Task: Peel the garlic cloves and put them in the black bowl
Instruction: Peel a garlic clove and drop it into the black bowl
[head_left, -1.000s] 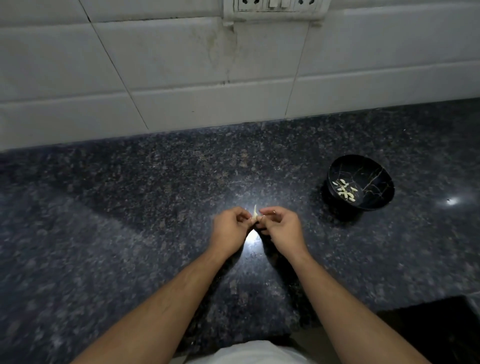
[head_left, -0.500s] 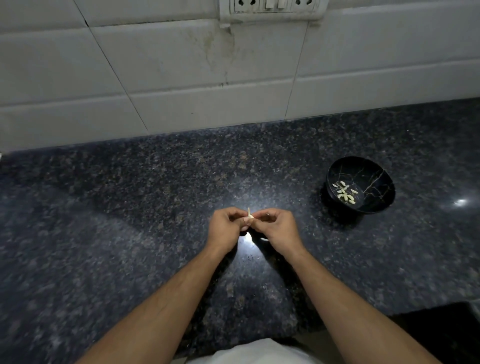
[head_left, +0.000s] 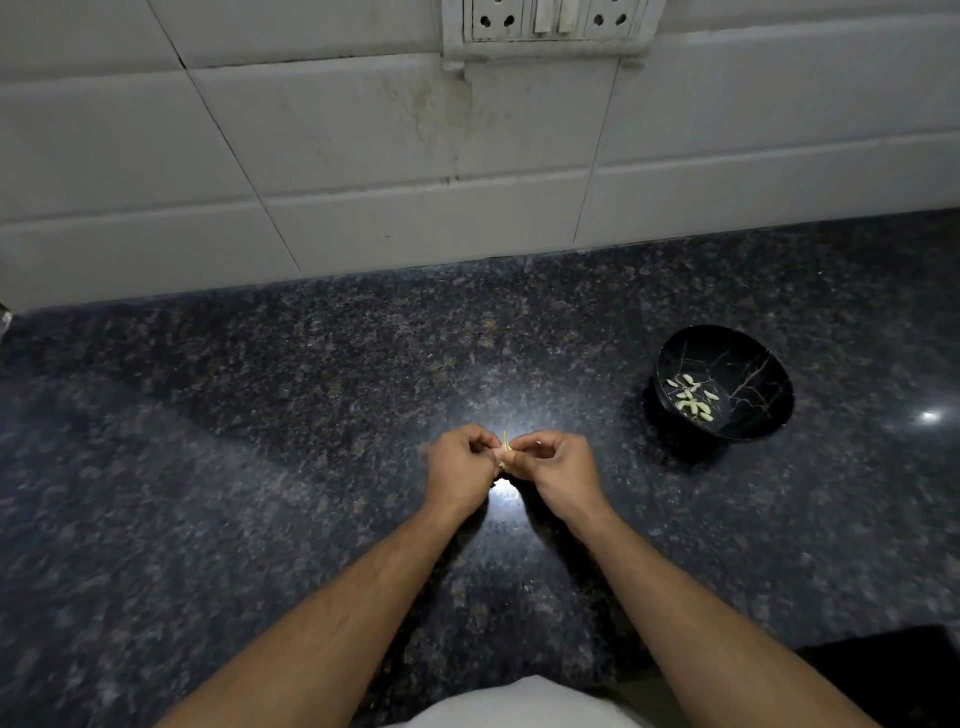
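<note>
Above the middle of the dark speckled counter (head_left: 260, 467), both hands meet fingertip to fingertip. Left hand (head_left: 460, 470): fingers curled, pinching a small garlic clove (head_left: 505, 451) from its left side. Right hand (head_left: 558, 467): fingers curled likewise, pinching the same clove from the right. A thin pale sliver of the clove or its skin sticks up between the two thumbs; which of the two it is cannot be told. Clove held off the counter, over a bright glare spot on the stone.

Black bowl (head_left: 758, 410): stands on the counter to the right of the hands and a little farther back, well apart from them. Thin pale crack-like lines run over its inner wall. Peeled cloves (head_left: 693, 397): a small cluster, pale yellow-white, lying in the bowl's bottom toward its left side.

Background: white tiled wall (head_left: 363, 156) behind the counter; a socket plate (head_left: 550, 23) at its top edge.
</note>
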